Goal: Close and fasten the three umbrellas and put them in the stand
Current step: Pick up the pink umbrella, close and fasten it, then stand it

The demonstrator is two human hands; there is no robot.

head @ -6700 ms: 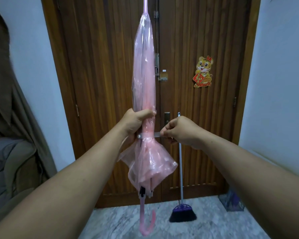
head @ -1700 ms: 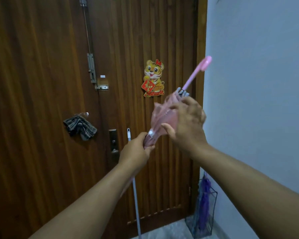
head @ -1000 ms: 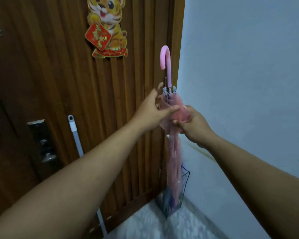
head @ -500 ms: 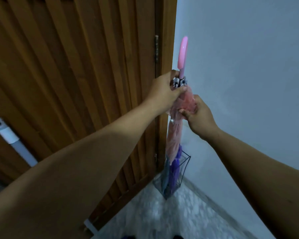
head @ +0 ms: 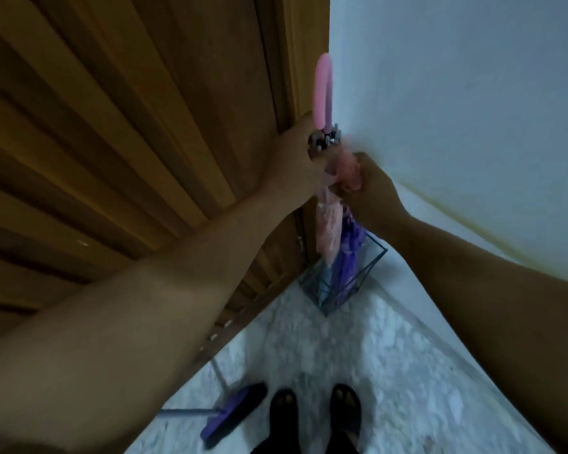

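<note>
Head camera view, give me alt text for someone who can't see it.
Two hands hold a closed pink umbrella upright, handle up, its tip lowered into a wire stand in the corner between a wooden door and a pale wall. The left hand and right hand grip near the top. A purple umbrella already stands inside; a broom lies on the floor.
</note>
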